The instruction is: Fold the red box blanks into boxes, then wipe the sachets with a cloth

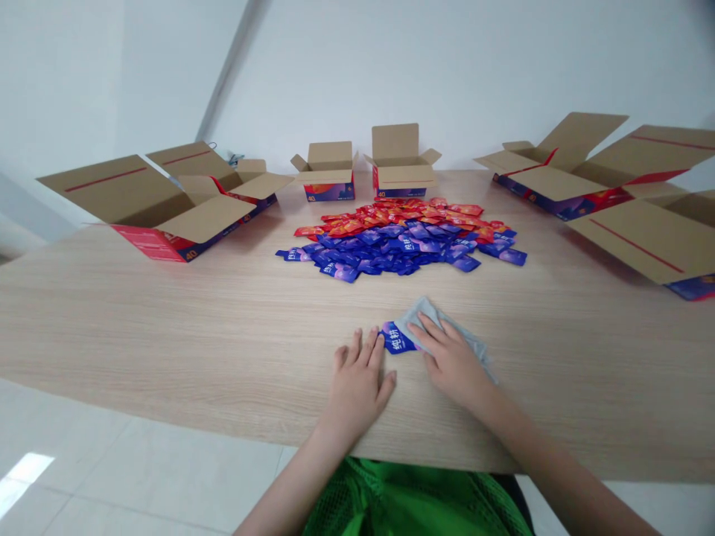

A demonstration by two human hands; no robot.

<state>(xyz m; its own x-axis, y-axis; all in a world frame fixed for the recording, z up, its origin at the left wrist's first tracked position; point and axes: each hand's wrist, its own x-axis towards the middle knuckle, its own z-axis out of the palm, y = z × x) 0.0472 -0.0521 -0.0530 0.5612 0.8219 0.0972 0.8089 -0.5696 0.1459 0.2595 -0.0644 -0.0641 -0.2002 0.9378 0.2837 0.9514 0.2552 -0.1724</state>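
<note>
A single blue packet (395, 339) with white lettering lies flat on the table in front of me. My left hand (357, 376) is flat on the tabletop, fingers spread, its fingertips at the packet's left end. Over the packet's right part lies a folded grey cloth (424, 309). My right hand (447, 353) rests on this cloth with fingers stretched out, pressing it against the packet. The right part of the packet is hidden under cloth and hand. Farther back is a heap of blue packets (385, 249), with red packets (391, 216) piled behind them.
Open cardboard boxes stand around the heap: one large box (148, 242) at left with another behind it, two small boxes (329, 192) at the back, and several more (558, 205) at right. The wooden table (195, 335) ends at a front edge near my green clothing (413, 499).
</note>
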